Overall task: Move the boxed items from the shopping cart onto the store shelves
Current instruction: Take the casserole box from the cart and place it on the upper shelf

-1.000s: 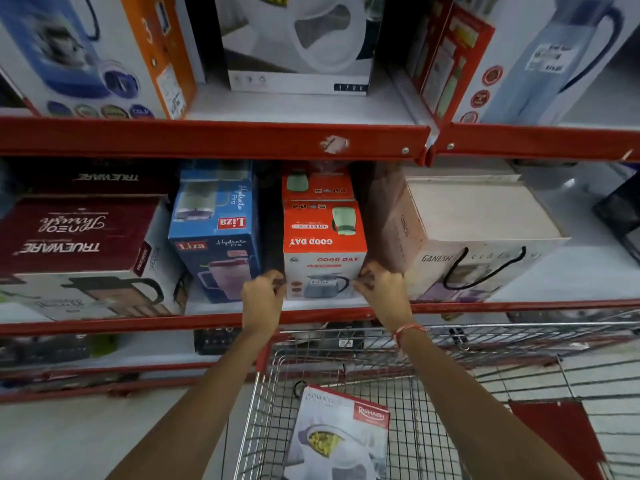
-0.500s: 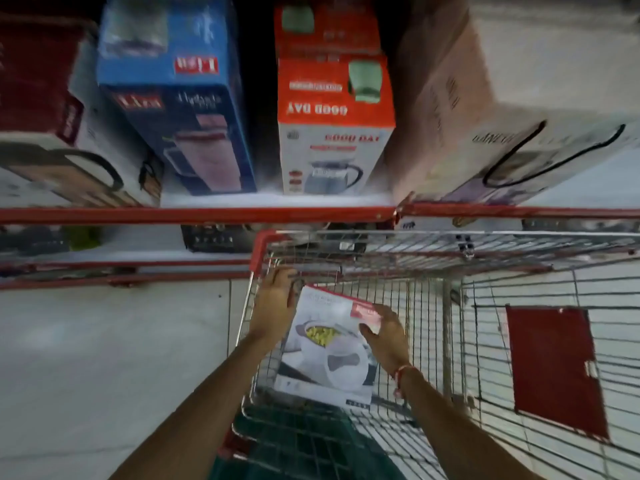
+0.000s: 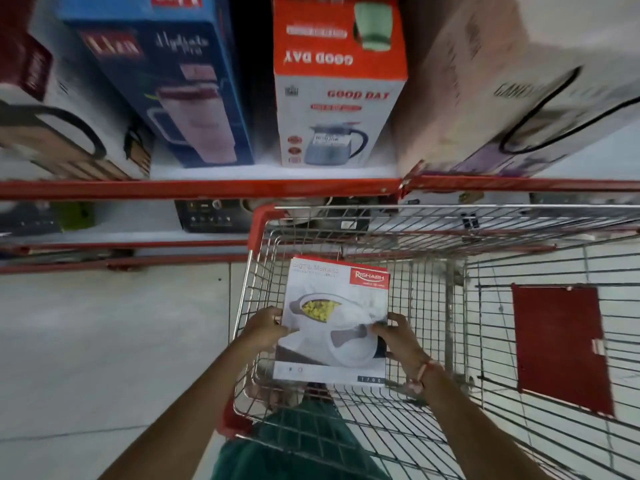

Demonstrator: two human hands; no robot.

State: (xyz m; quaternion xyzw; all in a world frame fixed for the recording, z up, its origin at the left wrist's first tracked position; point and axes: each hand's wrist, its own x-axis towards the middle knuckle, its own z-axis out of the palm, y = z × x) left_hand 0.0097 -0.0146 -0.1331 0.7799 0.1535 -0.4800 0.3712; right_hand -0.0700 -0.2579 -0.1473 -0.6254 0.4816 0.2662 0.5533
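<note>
A white Rishabh box (image 3: 334, 320) with a red corner label and a picture of serving bowls stands inside the wire shopping cart (image 3: 433, 237), near its left end. My left hand (image 3: 265, 325) grips the box's left edge and my right hand (image 3: 398, 336) grips its right edge. On the shelf (image 3: 207, 188) above the cart stands an orange and white Good Day kettle box (image 3: 337, 81), between a blue Liza box (image 3: 166, 81) and a large pale Ganesh box (image 3: 502, 91).
A red flap (image 3: 561, 348) hangs on the cart's right side. The shelf's red front rail runs just beyond the cart's far rim. A maroon and white box (image 3: 45, 109) stands at far left. Dark boxes (image 3: 211, 216) sit on the lower shelf. Grey floor (image 3: 104, 341) lies to the left.
My hands left the Good Day box on the shelf, dropped into the cart and took hold of the Rishabh box by both sides. My view tilted downward.
</note>
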